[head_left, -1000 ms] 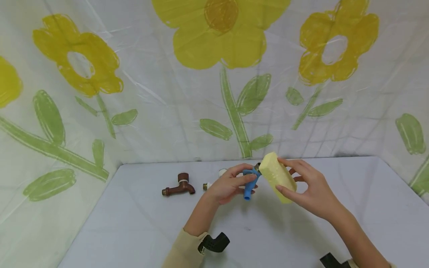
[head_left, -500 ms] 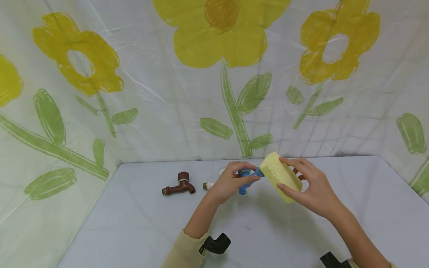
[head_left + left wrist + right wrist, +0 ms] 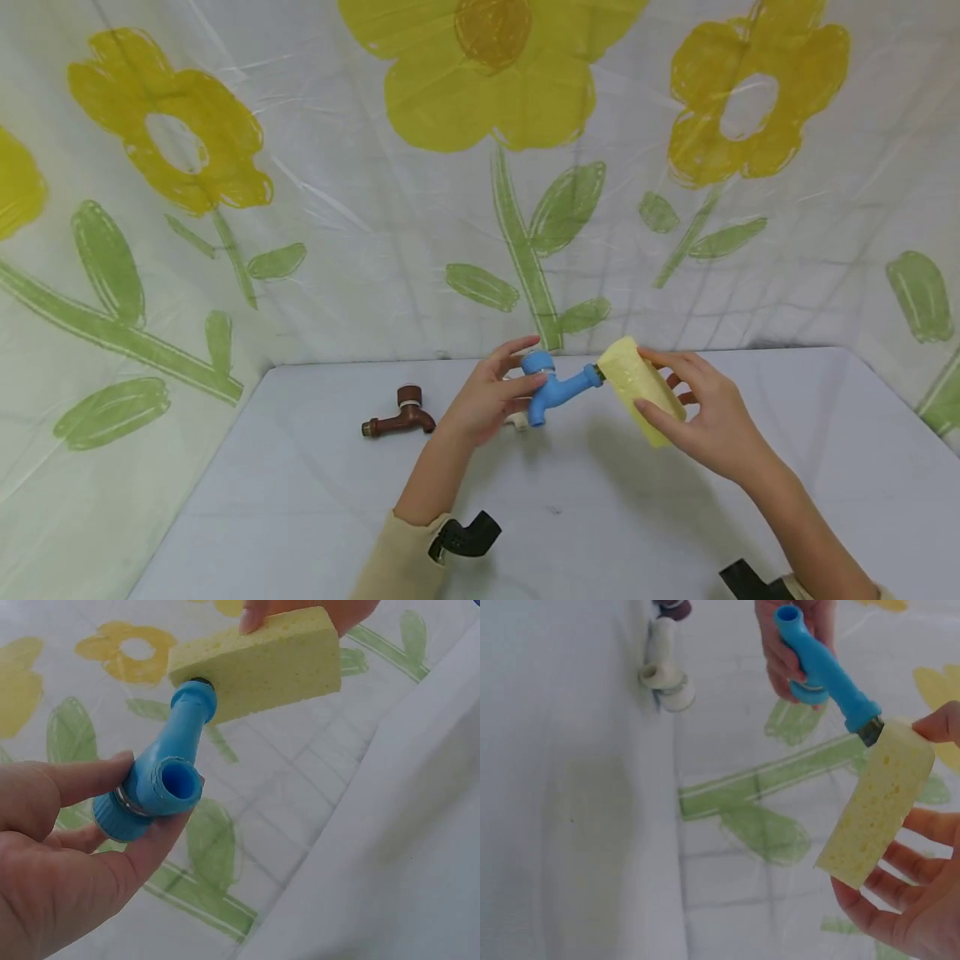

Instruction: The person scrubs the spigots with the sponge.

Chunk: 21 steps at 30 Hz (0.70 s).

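Note:
A blue plastic tap (image 3: 558, 390) is held up above the table by my left hand (image 3: 491, 396), whose thumb and fingers pinch it near its ribbed cap. The tap's dark threaded end (image 3: 870, 730) touches a face of a pale yellow sponge (image 3: 641, 390). My right hand (image 3: 705, 412) grips that sponge by its edges, between thumb and fingers. In the left wrist view the tap's open spout (image 3: 180, 784) faces the camera, with the sponge block (image 3: 262, 664) beyond it. The right wrist view shows pores over the sponge's long side.
On the table (image 3: 300, 500), a brown tap (image 3: 399, 414) lies left of my left hand. A white tap (image 3: 666, 671) lies beside it, mostly hidden behind that hand in the head view. A sheet with painted flowers (image 3: 360, 250) hangs behind the table's back edge.
The blue tap has turned in my left hand, so its cap and spout now show. My left hand has shifted left along it. The sponge has moved slightly right.

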Tool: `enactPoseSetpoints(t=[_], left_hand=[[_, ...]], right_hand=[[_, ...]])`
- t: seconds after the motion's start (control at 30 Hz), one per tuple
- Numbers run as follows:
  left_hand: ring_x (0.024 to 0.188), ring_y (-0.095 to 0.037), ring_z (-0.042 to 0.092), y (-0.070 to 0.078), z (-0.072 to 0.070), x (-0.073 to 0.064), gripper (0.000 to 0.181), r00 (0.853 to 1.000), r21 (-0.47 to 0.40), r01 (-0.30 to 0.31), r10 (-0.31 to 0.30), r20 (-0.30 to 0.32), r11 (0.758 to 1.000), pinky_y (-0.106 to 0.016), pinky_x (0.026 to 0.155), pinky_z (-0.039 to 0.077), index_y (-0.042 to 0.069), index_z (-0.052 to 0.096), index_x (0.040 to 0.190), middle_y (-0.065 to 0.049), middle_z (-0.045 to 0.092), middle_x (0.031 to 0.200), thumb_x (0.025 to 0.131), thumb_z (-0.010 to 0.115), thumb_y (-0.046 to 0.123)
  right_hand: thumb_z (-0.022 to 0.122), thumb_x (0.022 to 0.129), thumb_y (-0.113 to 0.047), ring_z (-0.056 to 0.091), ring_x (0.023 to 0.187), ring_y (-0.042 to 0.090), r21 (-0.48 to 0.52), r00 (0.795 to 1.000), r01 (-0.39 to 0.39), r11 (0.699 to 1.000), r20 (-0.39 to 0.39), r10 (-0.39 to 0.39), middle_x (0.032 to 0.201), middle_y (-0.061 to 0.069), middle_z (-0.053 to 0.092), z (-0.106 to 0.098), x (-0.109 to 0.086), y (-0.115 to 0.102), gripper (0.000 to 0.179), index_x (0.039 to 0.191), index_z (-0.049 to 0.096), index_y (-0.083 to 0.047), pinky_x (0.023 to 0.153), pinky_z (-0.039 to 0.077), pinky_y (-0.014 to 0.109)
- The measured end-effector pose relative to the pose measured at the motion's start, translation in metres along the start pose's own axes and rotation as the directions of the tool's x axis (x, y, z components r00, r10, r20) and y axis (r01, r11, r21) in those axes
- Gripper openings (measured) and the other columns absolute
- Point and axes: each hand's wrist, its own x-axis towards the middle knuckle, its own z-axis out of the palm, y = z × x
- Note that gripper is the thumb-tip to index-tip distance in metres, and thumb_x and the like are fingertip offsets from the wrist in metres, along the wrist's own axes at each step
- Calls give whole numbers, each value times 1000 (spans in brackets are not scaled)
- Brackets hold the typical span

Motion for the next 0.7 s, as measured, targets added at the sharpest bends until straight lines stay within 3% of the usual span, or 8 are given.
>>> enactPoseSetpoints(t=[0.2,0.4,0.7], left_hand=[[109,-20,68,4,-4,-2,54,999,-38,-13,15,31,999,-32,90,61,5,52,153,-23,56,144,101,65,-3],[102,-18,73,5,0,-3,53,999,-55,-12,14,43,998,-34,90,62,7,53,149,-22,69,129,99,66,-6],[105,-21,75,3,7,-2,50,999,-33,-22,23,38,999,-43,94,63,5,55,144,-24,69,128,97,68,-8]], right_hand=[[86,85,-9,53,95,10,-8,1000,-20,1000,-16,20,129,13,67,1,0,-1,62,143,64,-9,68,56,25],[92,75,-8,58,93,21,-61,990,2,998,-142,-10,119,16,66,7,1,-5,67,138,68,-4,68,50,22],[98,67,-10,62,101,35,-125,977,11,992,-210,-37,116,20,64,13,1,-12,75,136,69,-3,70,45,17]])
